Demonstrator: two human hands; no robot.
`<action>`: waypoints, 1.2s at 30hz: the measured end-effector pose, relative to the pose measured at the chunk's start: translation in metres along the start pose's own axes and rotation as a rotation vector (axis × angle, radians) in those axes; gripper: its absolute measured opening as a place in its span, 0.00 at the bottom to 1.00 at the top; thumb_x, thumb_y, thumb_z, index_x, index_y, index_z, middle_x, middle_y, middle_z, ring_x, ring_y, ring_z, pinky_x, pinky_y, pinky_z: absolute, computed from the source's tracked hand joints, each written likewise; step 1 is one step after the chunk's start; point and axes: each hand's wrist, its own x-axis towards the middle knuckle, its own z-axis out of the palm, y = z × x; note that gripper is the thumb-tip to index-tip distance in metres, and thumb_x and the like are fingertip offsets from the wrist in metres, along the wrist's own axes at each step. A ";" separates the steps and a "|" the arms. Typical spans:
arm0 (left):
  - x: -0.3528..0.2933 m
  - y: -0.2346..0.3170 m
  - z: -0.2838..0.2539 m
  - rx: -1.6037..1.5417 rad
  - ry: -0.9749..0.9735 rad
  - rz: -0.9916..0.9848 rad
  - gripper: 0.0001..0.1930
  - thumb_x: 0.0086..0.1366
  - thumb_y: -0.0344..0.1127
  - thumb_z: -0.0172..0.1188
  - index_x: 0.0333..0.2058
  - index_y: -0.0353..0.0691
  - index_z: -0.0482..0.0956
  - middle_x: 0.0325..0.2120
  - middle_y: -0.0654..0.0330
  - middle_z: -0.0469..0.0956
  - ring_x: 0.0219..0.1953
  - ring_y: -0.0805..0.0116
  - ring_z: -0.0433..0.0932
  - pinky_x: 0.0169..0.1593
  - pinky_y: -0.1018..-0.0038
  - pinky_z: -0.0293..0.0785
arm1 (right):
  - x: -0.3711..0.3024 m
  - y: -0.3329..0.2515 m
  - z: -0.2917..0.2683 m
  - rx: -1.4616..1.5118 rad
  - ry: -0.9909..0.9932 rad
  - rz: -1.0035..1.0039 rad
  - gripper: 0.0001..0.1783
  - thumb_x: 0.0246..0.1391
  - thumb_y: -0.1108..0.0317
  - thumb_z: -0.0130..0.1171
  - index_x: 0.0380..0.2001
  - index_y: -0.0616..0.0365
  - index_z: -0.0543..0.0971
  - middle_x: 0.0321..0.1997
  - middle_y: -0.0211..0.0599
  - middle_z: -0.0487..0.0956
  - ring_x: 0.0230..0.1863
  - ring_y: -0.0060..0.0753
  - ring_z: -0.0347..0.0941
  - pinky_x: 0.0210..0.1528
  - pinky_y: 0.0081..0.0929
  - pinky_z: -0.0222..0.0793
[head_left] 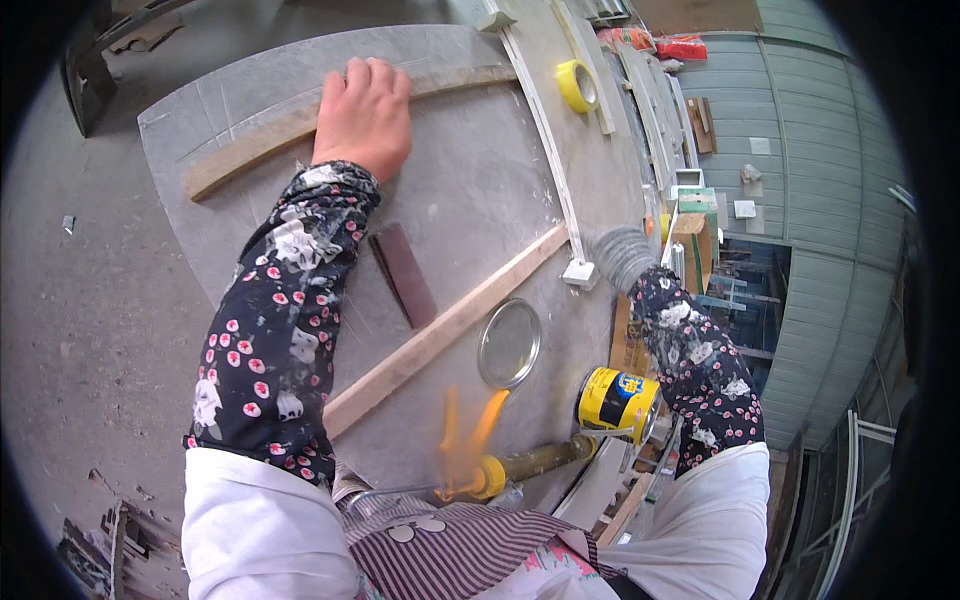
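My left hand (365,122) is bare and closed over a curved wooden strip (250,155) lying on a large grey slab (460,160). My right hand (615,255), in a grey glove, is beside the lower end of a long white strip (545,140); blur hides its fingers. A straight wooden strip (450,330) crosses the slab at a slant. Between the two wooden strips lies a dark brown flat block (403,273). A round metal lid (510,343) rests right of the slanted strip. Close to my body is a caulking gun (490,475) with a blurred orange handle.
A yellow and black tin (608,400) stands below my right forearm. Yellow tape (577,86) lies at the far right of the work surface. Beyond it are boards, a cardboard box (692,245) and a corrugated wall (820,170). Bare floor (90,300) extends on the left.
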 end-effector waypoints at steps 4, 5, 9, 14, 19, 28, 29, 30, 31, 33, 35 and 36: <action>0.001 -0.001 -0.003 -0.021 -0.045 0.010 0.13 0.61 0.34 0.50 0.44 0.42 0.75 0.44 0.60 0.75 0.49 0.61 0.71 0.49 0.65 0.65 | 0.002 -0.007 0.002 0.025 0.014 0.074 0.10 0.49 0.66 0.59 0.34 0.58 0.81 0.30 0.49 0.83 0.33 0.48 0.82 0.35 0.44 0.77; 0.001 0.000 -0.003 -0.015 -0.037 0.010 0.13 0.61 0.34 0.50 0.43 0.42 0.75 0.44 0.60 0.75 0.49 0.61 0.71 0.50 0.65 0.65 | 0.002 -0.008 0.001 0.043 -0.036 0.109 0.13 0.46 0.63 0.63 0.35 0.58 0.81 0.30 0.48 0.83 0.35 0.48 0.82 0.37 0.44 0.77; 0.002 -0.001 -0.003 -0.029 -0.057 -0.008 0.12 0.61 0.34 0.50 0.43 0.43 0.75 0.45 0.60 0.75 0.51 0.61 0.71 0.50 0.65 0.65 | -0.002 -0.010 -0.006 0.060 -0.217 0.068 0.23 0.40 0.55 0.70 0.38 0.58 0.81 0.32 0.47 0.83 0.37 0.48 0.82 0.39 0.45 0.77; 0.003 0.000 -0.002 -0.023 -0.062 -0.007 0.12 0.61 0.35 0.50 0.43 0.43 0.75 0.45 0.59 0.75 0.52 0.61 0.71 0.51 0.65 0.65 | -0.003 -0.012 -0.003 0.014 0.058 0.104 0.10 0.51 0.67 0.54 0.32 0.57 0.83 0.29 0.48 0.83 0.33 0.49 0.82 0.34 0.44 0.76; 0.003 0.000 -0.004 -0.019 -0.086 -0.004 0.13 0.61 0.36 0.51 0.44 0.43 0.75 0.46 0.59 0.76 0.52 0.61 0.71 0.51 0.65 0.65 | -0.012 -0.006 0.004 0.074 -0.209 0.067 0.12 0.51 0.67 0.57 0.38 0.57 0.82 0.33 0.48 0.83 0.37 0.49 0.82 0.38 0.43 0.77; 0.003 -0.001 -0.005 -0.015 0.087 0.039 0.09 0.58 0.34 0.51 0.38 0.43 0.75 0.39 0.60 0.75 0.48 0.60 0.71 0.48 0.65 0.64 | -0.062 -0.023 0.020 0.626 0.188 0.193 0.20 0.48 0.62 0.64 0.45 0.56 0.79 0.39 0.49 0.81 0.44 0.52 0.78 0.48 0.41 0.73; 0.004 0.000 -0.006 -0.008 0.082 0.039 0.09 0.59 0.34 0.51 0.37 0.43 0.75 0.39 0.60 0.75 0.47 0.60 0.71 0.48 0.64 0.64 | -0.061 -0.029 0.029 0.609 0.231 0.183 0.20 0.48 0.63 0.64 0.46 0.56 0.79 0.39 0.49 0.82 0.44 0.52 0.78 0.47 0.41 0.73; 0.004 0.000 -0.007 -0.007 0.076 0.039 0.08 0.59 0.34 0.51 0.37 0.43 0.75 0.39 0.60 0.75 0.47 0.60 0.72 0.47 0.64 0.64 | -0.059 -0.033 0.038 0.584 0.254 0.199 0.20 0.48 0.64 0.64 0.46 0.56 0.79 0.39 0.49 0.82 0.43 0.52 0.78 0.47 0.41 0.73; 0.005 0.000 -0.008 -0.005 0.070 0.040 0.08 0.59 0.35 0.51 0.37 0.43 0.75 0.39 0.60 0.75 0.47 0.60 0.72 0.47 0.64 0.64 | -0.055 -0.035 0.046 0.570 0.265 0.214 0.19 0.49 0.65 0.63 0.46 0.56 0.79 0.39 0.47 0.82 0.42 0.52 0.78 0.46 0.42 0.73; 0.005 0.001 -0.011 0.010 0.036 0.032 0.09 0.60 0.36 0.52 0.39 0.43 0.75 0.41 0.59 0.76 0.49 0.60 0.71 0.48 0.63 0.65 | -0.048 -0.034 0.057 0.574 0.323 0.206 0.17 0.50 0.65 0.62 0.45 0.55 0.80 0.39 0.46 0.82 0.41 0.52 0.78 0.45 0.43 0.73; 0.006 0.003 -0.014 0.057 -0.046 0.013 0.14 0.61 0.38 0.53 0.46 0.43 0.75 0.48 0.58 0.75 0.55 0.60 0.70 0.53 0.62 0.65 | -0.042 -0.032 0.061 0.603 0.310 0.199 0.16 0.51 0.64 0.61 0.44 0.53 0.80 0.38 0.45 0.82 0.40 0.52 0.78 0.44 0.44 0.73; 0.006 0.005 -0.014 0.074 -0.107 -0.003 0.17 0.62 0.39 0.53 0.49 0.43 0.74 0.51 0.58 0.74 0.57 0.60 0.70 0.55 0.62 0.65 | -0.041 -0.032 0.061 0.629 0.284 0.189 0.15 0.52 0.64 0.61 0.44 0.52 0.80 0.37 0.45 0.82 0.40 0.52 0.78 0.44 0.44 0.73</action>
